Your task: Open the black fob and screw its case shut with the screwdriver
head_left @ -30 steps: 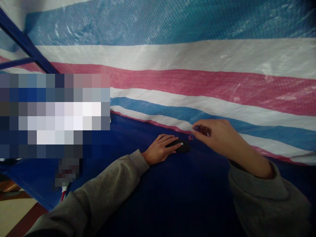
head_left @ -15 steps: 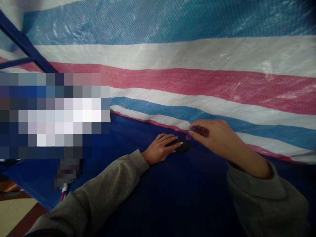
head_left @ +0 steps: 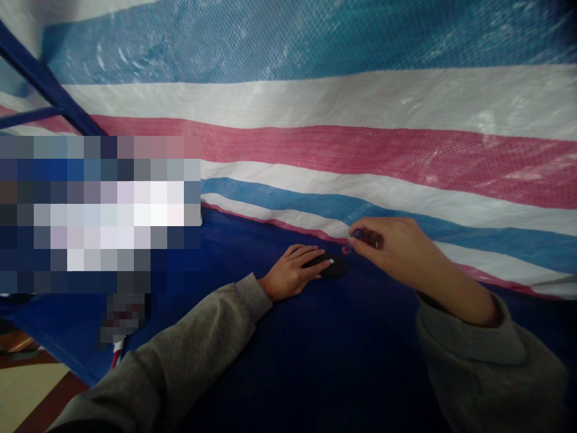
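1. Left hand [head_left: 291, 274] spread over the black object [head_left: 336, 269] on the blue surface [head_left: 288, 355]; gripping? Can't tell!
2. Right hand [head_left: 396, 242], nearer, pinches a small purple item [head_left: 358, 233], slanting down-left toward the black object's exposed right end.

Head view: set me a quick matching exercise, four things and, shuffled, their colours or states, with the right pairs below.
1. left hand
2. right hand
3. black object
4. striped sheet

A. pink, white and blue bands
B. has a white spot
C. pinches a small purple item
D. lies over the black object

Pairs: 1-D; 2-C; 3-B; 4-A
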Tool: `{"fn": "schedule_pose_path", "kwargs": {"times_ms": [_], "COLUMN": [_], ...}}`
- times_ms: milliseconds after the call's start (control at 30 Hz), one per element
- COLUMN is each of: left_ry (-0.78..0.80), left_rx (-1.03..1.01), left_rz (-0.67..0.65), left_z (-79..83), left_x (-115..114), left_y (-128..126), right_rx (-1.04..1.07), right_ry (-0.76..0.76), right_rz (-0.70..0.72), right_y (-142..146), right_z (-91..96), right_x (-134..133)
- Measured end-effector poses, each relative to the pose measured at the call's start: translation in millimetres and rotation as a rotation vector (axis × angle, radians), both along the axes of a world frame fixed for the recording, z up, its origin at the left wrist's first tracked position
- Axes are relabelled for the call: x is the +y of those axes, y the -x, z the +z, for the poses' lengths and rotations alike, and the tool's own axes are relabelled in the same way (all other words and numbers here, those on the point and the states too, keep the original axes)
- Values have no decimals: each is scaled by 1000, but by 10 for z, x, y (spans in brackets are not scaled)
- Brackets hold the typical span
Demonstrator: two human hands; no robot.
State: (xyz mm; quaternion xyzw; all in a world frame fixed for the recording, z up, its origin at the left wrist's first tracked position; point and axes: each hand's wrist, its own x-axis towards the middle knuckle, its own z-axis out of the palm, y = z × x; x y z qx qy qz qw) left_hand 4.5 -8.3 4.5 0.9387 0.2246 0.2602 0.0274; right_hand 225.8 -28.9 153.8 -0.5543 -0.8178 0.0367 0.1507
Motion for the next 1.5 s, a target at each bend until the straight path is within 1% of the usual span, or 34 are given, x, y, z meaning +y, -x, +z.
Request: {"fn": "schedule_pose_path", "kwargs": {"times_ms": [400,700,800,967,1167,1400,1500], "left_ry": [-9,-30,-33,-25,-38,-36,-23], "left_rx": [-10,-2,-2,4,16,27,46], "left_rz": [-4,20,19,24,18,42,41], "left_z": [-6,-21,-33,-25,-10,-16,-5], "left_x": [5,12,14,12,10,6,-1], "left_y": [-3,-4,-5,-10,-10,-18,-18], "right_rx": [-18,-20,-34,-78,-223,-211,-198], "right_ry": [-24,12,43,28,48,67,79], "right_rz": [6,-15,0,12,-49,3,-1], "right_y": [-48,-75,-57,-41,-46,57,65], "right_z": [-1,21,18,-37,-144,-148,-153], "right_x": [-1,0,1,-9,24,28,24]}}
